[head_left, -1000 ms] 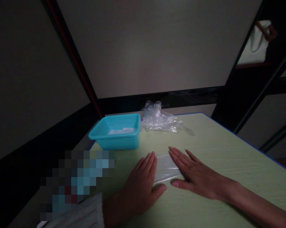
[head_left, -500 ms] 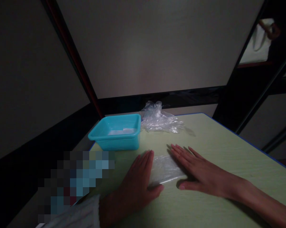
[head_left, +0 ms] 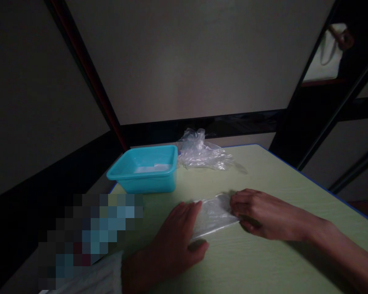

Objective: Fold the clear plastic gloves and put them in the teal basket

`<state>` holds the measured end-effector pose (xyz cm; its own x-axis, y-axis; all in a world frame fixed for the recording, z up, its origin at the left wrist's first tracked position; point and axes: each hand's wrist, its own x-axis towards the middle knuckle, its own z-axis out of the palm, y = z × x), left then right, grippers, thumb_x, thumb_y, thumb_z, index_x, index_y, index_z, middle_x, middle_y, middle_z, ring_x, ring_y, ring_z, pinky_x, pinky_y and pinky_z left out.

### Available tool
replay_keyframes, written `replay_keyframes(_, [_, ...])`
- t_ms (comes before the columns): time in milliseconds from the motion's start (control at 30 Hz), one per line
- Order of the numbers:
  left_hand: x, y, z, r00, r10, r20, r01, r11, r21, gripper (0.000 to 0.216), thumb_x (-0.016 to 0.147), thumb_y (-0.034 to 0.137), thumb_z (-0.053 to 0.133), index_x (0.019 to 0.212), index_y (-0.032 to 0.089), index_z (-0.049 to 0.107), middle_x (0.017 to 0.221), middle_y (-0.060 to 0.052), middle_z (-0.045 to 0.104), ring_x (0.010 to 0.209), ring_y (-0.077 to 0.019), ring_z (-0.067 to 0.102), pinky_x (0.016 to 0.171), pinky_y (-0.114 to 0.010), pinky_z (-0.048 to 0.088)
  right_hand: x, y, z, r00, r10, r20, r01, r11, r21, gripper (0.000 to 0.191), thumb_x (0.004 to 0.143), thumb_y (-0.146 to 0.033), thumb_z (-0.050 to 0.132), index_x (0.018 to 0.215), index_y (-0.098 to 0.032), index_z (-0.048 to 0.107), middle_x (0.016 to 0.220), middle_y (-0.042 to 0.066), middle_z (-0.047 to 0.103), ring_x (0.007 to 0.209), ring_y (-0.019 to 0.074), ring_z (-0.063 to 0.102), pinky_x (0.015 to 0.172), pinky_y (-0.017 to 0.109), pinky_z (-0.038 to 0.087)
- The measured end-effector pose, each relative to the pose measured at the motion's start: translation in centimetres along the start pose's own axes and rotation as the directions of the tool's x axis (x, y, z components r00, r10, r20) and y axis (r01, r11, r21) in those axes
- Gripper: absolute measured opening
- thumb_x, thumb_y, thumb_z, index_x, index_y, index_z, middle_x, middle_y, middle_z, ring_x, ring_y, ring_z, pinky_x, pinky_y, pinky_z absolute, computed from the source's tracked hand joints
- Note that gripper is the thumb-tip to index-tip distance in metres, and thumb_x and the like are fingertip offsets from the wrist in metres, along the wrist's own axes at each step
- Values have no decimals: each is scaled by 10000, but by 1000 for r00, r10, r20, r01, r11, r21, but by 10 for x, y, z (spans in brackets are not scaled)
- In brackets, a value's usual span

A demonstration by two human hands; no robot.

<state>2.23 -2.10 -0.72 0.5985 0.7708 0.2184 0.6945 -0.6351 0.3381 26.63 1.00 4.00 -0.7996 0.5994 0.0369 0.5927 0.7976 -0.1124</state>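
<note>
A flat, folded clear plastic bag (head_left: 214,216) lies on the pale green table between my hands. At its left end rests my left hand (head_left: 180,232), fingers extended and thumb apart, touching the bag's edge. My right hand (head_left: 254,212) is curled at the other end, its fingers closed on the bag's right edge, which looks slightly lifted. The fingertips of that hand are partly hidden.
A turquoise plastic basin (head_left: 150,183) with something whitish inside stands at the back left. Beside it lies a crumpled heap of clear plastic (head_left: 202,155). The table (head_left: 282,183) has a blue edge and meets a panelled wall. A white bag (head_left: 324,57) sits far right.
My right hand has gone from lying flat with fingers stretched to curling round the bag's right edge. My left hand stays nearly in place. The view has shifted slightly.
</note>
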Motion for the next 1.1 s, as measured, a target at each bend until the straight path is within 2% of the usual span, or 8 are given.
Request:
replay_keyframes(267, [0,-2,0,1000,-5,7,5,1000,-3,641,714,216,530,1313,111,328,1316,-189,470,1218,-327,426,1015,-545,337,2,2,2,999,-25,-44,24,999,-35,198,732,-68,438,792,-164,600,783,71,593,759,206,545,750,368,452])
replay_keyframes(433, [3,0,-2,1000,-21,-20,20,999,-40,620,702,202,520,1292,111,353,1293,-177,497,1188,-307,458,1019,-528,331,1,6,-2,983,16,-184,7,992,125,183,761,-103,392,817,-162,556,769,75,607,726,207,566,689,366,461])
replay_keyframes(633, [5,0,-3,992,-112,-51,104,986,-131,502,698,177,510,1197,131,477,1201,-140,574,1120,-277,507,996,-479,370,0,5,5,896,214,-388,-60,926,372,171,880,-218,368,887,-180,535,807,59,646,705,182,609,623,317,480])
replay_keyframes(800, [4,-4,1,969,-218,-117,178,942,-286,323,757,227,465,1053,170,579,1105,-104,621,1051,-260,542,946,-433,415,3,0,9,817,282,-503,-5,876,483,138,896,-234,400,832,-199,517,752,33,618,667,155,591,550,263,464])
replay_keyframes(900, [6,-3,-3,947,-302,-114,228,876,-425,256,772,296,465,948,184,614,1003,-82,651,975,-258,569,881,-390,447,5,-3,9,779,350,-520,30,808,589,140,892,-264,420,797,-203,503,694,18,569,611,140,550,523,256,445])
replay_keyframes(967, [8,-1,-8,936,-349,-53,269,803,-532,212,778,326,462,830,184,611,864,-59,658,860,-241,591,784,-353,472,7,-5,8,771,411,-486,38,732,680,155,886,-306,435,785,-205,494,662,6,532,577,132,514,487,246,414])
replay_keyframes(1033, [12,1,-12,935,-353,31,285,699,-656,213,769,365,486,749,175,580,775,-43,646,781,-221,598,705,-320,474,9,-5,7,761,470,-446,42,651,758,176,869,-352,455,777,-206,485,641,-3,506,551,123,481,464,238,383])
replay_keyframes(1100, [14,2,-15,937,-331,110,282,533,-798,266,731,431,551,741,166,551,776,-46,649,771,-215,615,675,-300,477,12,-5,7,743,530,-409,31,583,812,203,842,-395,478,771,-205,478,623,-9,491,524,114,452,450,234,358])
